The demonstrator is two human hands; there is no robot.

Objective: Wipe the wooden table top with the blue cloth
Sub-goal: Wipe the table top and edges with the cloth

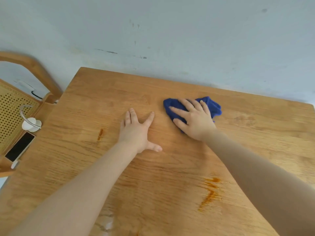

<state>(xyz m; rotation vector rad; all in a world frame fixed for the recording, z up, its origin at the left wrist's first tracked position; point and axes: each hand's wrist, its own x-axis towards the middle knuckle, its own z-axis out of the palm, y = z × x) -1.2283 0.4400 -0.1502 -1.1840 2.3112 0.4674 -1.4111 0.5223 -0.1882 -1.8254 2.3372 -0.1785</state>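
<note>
Two hands lie open-gripped on the wooden desk [255,133]: right hand [194,120] flat atop the blue cloth [214,108], left hand [136,132] spread just beside the cloth.

cloth [213,106]: deep blue
table top [102,92]: honey-brown wood grain, orange-brown stains [210,193]
wall [170,31]: pale grey-blue
chair seat [10,113]: tan perforated cane

The wooden surface [170,86] lies bare across most of its width, so passage is open to the far edge, to the right side and toward the near edge. Two things stand on it: the left hand [136,132], flat with spread fingers near the middle, and the right hand [194,120], pressed flat on the blue cloth [213,106] just beside it. A narrow gap separates them. Off the left edge, a chair [34,68] carrying a phone [19,147] crowds that side.
</note>
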